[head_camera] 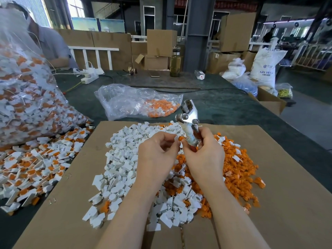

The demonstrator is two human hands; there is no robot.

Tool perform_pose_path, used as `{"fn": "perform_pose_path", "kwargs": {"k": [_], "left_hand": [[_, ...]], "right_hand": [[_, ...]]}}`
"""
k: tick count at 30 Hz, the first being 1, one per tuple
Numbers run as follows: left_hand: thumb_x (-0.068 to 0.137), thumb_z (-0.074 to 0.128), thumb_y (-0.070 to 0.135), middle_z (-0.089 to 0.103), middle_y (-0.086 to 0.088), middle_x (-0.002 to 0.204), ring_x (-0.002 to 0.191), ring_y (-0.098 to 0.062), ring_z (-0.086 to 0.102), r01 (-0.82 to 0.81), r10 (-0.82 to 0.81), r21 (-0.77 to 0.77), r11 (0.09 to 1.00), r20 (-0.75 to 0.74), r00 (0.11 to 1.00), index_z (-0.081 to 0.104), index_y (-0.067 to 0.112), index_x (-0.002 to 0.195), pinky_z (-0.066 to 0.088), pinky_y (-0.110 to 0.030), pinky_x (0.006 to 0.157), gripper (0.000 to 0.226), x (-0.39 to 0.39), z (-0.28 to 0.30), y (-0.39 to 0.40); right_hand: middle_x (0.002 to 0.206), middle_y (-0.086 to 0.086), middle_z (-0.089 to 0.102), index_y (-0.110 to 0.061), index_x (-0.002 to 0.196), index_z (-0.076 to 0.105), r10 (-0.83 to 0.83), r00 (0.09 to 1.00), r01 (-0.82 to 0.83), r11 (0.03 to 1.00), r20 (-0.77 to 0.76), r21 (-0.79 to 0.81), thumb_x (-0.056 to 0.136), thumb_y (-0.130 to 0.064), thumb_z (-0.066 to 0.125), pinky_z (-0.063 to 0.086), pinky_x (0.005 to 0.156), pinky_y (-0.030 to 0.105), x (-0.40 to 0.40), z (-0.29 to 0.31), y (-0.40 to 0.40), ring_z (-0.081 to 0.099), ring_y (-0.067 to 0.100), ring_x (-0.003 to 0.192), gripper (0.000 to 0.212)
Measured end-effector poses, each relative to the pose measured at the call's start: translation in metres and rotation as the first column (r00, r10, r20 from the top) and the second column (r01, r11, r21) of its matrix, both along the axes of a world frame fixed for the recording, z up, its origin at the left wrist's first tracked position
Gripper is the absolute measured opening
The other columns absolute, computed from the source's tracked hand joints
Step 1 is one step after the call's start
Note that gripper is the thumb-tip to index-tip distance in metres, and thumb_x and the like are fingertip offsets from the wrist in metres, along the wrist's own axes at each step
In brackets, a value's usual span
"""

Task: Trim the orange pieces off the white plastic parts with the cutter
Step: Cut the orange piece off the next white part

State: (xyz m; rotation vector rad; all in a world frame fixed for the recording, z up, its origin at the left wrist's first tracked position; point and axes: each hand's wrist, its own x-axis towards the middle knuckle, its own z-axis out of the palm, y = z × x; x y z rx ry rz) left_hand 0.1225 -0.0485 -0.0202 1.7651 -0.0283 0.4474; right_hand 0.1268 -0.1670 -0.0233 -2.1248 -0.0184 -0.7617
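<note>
One metal cutter (188, 119) is gripped upright in the right hand (203, 155), blades parted. One small orange-and-white part (179, 138) is pinched by the left hand (158, 153), just beside the cutter's handles. Two heaps lie on one cardboard sheet (287, 203) (white pieces (122, 169) left, orange offcuts (240, 169) right). Two clear bags (136, 103) are seen.

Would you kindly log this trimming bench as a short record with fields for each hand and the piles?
left hand: pinches a small orange-and-white part
right hand: grips the cutter, blades pointing up and away
white pile: on the cardboard sheet, left of the hands
orange pile: on the same sheet, to the right
untrimmed parts: spilled beside the large clear bag, far left
</note>
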Motion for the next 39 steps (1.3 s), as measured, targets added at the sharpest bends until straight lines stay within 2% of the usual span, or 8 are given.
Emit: {"fn": "perform_pose_path", "kwargs": {"k": [5,11,18,21,24,29,33,39], "left_hand": [[0.087,0.074,0.023,0.073,0.019,0.079,0.076,0.005,0.068,-0.007,0.005,0.082,0.997,0.027,1.000,0.074,0.031,0.091,0.057,-0.017,0.072,0.009,0.000,0.000,0.000],[0.086,0.074,0.021,0.072,0.020,0.078,0.074,0.003,0.068,-0.011,0.010,0.067,0.998,0.019,1.000,0.074,0.029,0.089,0.054,-0.014,0.068,0.008,0.001,-0.002,0.000],[0.086,0.076,0.018,0.074,0.010,0.073,0.070,-0.006,0.072,-0.012,0.006,-0.121,0.993,-0.047,0.999,0.070,0.025,0.082,0.058,-0.023,0.068,0.010,0.002,0.000,0.001],[0.087,0.074,0.012,0.076,0.002,0.074,0.071,-0.011,0.074,0.014,-0.031,-0.255,0.967,-0.063,0.998,0.070,0.015,0.087,0.059,-0.023,0.068,0.005,0.002,0.003,0.004],[0.088,0.072,0.006,0.076,-0.006,0.076,0.071,-0.016,0.074,0.041,-0.063,-0.370,0.928,-0.046,0.997,0.069,0.008,0.089,0.057,-0.020,0.063,0.004,0.003,0.005,0.007],[0.087,0.071,0.003,0.076,-0.008,0.077,0.069,-0.016,0.074,0.036,-0.053,-0.432,0.901,-0.026,0.998,0.068,0.006,0.091,0.056,-0.018,0.063,0.006,0.005,0.005,0.011],[0.088,0.069,0.004,0.076,-0.005,0.075,0.069,-0.015,0.074,0.049,-0.045,-0.434,0.900,0.019,0.999,0.067,0.003,0.094,0.055,-0.016,0.064,0.006,0.006,0.005,0.014],[0.090,0.067,0.003,0.073,0.003,0.069,0.066,-0.008,0.071,0.039,0.010,-0.444,0.895,0.107,0.994,0.066,0.009,0.089,0.054,-0.014,0.065,0.006,0.006,0.008,0.019]], "right_hand": [[0.082,-0.025,0.055,-0.030,0.101,0.057,0.010,1.000,-0.010,1.000,0.007,-0.021,0.080,-0.021,0.076,0.039,0.062,0.011,-0.002,0.001,0.000,0.056,-0.001,0.079,0.030],[0.093,-0.019,0.064,-0.025,0.113,0.061,0.077,0.996,-0.078,0.996,-0.043,-0.031,0.083,-0.020,0.072,0.052,0.069,0.024,-0.001,0.004,-0.003,0.063,0.004,0.084,0.032],[0.083,-0.018,0.062,-0.028,0.108,0.059,0.209,0.975,-0.203,0.976,-0.078,0.077,0.086,-0.015,0.065,0.043,0.057,0.015,-0.002,0.006,-0.007,0.060,0.000,0.071,0.026],[0.088,-0.016,0.066,-0.027,0.108,0.062,0.266,0.958,-0.252,0.958,-0.104,0.135,0.088,-0.020,0.066,0.051,0.067,0.022,-0.001,0.009,-0.012,0.063,0.001,0.080,0.022],[0.081,-0.016,0.064,-0.027,0.103,0.063,0.287,0.943,-0.275,0.957,-0.166,0.091,0.088,-0.022,0.066,0.043,0.060,0.014,0.000,0.009,-0.017,0.060,-0.002,0.074,0.016],[0.066,-0.016,0.055,-0.030,0.090,0.060,0.299,0.927,-0.302,0.953,-0.225,0.022,0.087,-0.026,0.066,0.035,0.052,0.015,0.001,0.008,-0.018,0.053,-0.003,0.060,0.008],[0.072,-0.012,0.057,-0.031,0.084,0.056,0.327,0.905,-0.353,0.934,-0.272,-0.053,0.085,-0.028,0.067,0.038,0.056,0.022,0.000,0.009,-0.020,0.053,0.003,0.063,0.012],[0.077,-0.014,0.058,-0.034,0.082,0.052,0.369,0.859,-0.439,0.887,-0.353,-0.141,0.086,-0.031,0.068,0.036,0.056,0.017,-0.001,0.009,-0.021,0.054,-0.002,0.068,0.016]]}}
